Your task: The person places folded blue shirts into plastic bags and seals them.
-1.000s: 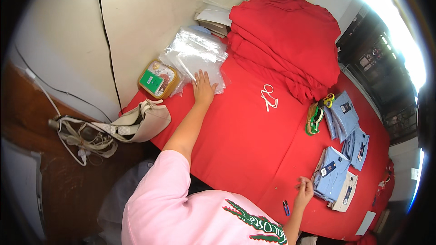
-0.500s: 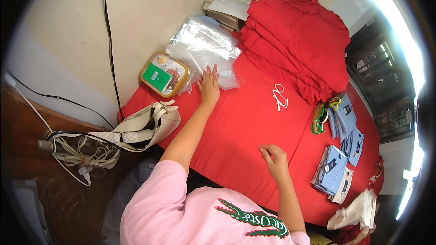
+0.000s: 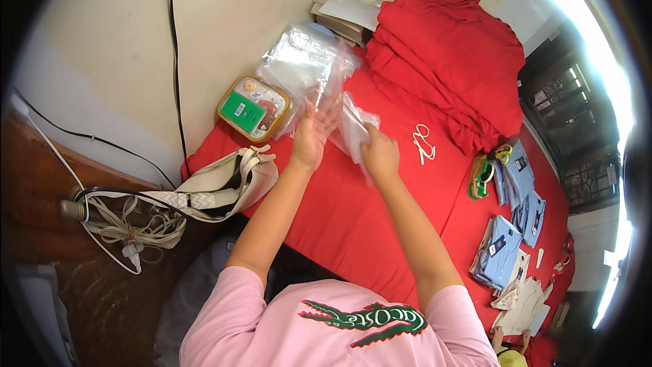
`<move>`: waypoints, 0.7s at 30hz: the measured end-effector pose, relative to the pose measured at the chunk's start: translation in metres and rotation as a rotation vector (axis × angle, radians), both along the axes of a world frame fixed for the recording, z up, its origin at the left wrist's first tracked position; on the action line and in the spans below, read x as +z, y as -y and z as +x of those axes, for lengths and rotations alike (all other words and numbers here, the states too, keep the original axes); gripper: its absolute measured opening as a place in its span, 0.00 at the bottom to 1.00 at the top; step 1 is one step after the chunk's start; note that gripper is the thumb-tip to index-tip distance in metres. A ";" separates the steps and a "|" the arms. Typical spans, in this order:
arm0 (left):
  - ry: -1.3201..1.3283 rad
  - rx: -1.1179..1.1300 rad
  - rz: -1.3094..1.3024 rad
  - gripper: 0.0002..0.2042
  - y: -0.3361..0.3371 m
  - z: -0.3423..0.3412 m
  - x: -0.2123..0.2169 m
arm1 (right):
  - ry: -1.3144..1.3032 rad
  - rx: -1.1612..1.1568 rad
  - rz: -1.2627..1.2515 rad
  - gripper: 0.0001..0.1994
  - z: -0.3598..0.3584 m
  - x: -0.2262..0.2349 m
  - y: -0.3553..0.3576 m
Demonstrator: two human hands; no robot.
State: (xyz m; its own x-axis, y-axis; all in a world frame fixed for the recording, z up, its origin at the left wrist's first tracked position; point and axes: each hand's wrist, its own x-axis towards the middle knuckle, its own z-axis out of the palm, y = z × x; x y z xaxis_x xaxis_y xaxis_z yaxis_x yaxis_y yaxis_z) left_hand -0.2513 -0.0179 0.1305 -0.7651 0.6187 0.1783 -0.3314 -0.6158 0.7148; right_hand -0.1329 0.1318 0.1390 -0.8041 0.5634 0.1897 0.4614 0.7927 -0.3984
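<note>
Both my hands are at the far left of a table covered in red cloth (image 3: 380, 217). My left hand (image 3: 312, 137) and my right hand (image 3: 380, 151) grip one clear plastic bag (image 3: 353, 126) between them, lifted just above the cloth. Behind it lies a loose heap of more clear plastic bags (image 3: 302, 64). My forearms reach up from the lower edge, in pink sleeves.
A tub with a green label (image 3: 252, 107) sits left of the bags. A stack of folded red garments (image 3: 451, 54) fills the back. White cord (image 3: 422, 143), a green hanger (image 3: 481, 175) and packed blue shirts (image 3: 506, 231) lie right. A beige bag (image 3: 224, 183) hangs off the table's left corner.
My right hand came from the table's right side across to the left and joined my left hand. Both hands now hold a clear bag lifted from the heap.
</note>
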 end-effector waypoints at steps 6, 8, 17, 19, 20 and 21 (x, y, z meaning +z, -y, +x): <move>0.052 0.206 0.274 0.35 0.046 -0.009 0.076 | -0.213 -0.238 -0.514 0.18 0.040 -0.079 -0.102; 0.019 0.324 0.286 0.35 0.060 -0.008 0.109 | -0.320 -0.351 -0.710 0.16 0.068 -0.115 -0.135; -0.018 0.545 0.133 0.32 0.078 0.005 0.136 | -0.440 -0.418 -1.070 0.10 0.124 -0.165 -0.135; 0.034 0.607 0.113 0.32 0.081 0.002 0.123 | -0.345 -0.400 -1.017 0.10 0.135 -0.161 -0.139; 0.063 0.631 0.114 0.32 0.083 -0.003 0.112 | -0.326 -0.386 -0.997 0.10 0.141 -0.162 -0.142; 0.094 0.654 0.115 0.32 0.082 -0.004 0.108 | -0.307 -0.374 -0.977 0.10 0.146 -0.164 -0.146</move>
State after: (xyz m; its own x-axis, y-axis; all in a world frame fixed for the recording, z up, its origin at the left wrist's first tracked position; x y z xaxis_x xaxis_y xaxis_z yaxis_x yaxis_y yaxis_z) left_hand -0.2550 -0.0999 0.2386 -0.9915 0.0038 0.1298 0.0780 -0.7816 0.6189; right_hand 0.0128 0.2780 -0.0251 -0.5454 0.7790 -0.3094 0.3811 -0.0982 -0.9193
